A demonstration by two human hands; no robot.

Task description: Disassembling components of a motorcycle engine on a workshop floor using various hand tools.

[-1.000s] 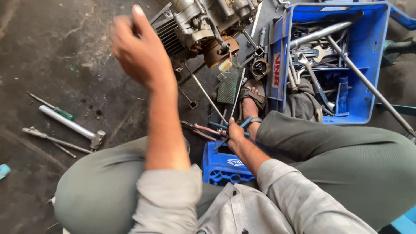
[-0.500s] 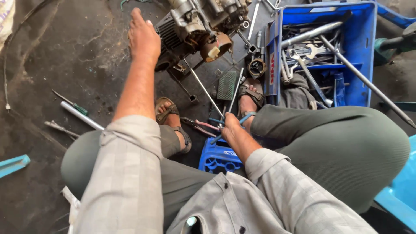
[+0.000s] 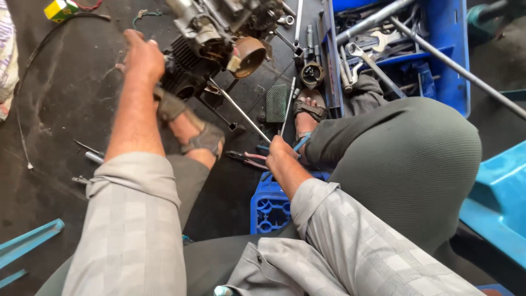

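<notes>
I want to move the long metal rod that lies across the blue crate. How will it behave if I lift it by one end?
The long metal rod looks like solid steel, so probably stiff and rather heavy for its thinness. Lifted at one end, it would likely swing down at the other. Being round and smooth, it may roll or slide off the blue crate rim.

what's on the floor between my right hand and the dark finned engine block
In the head view, a long thin metal rod slants across the dark floor from the right hand toward the dark finned engine block; red-handled pliers lie just left of the hand.
</notes>
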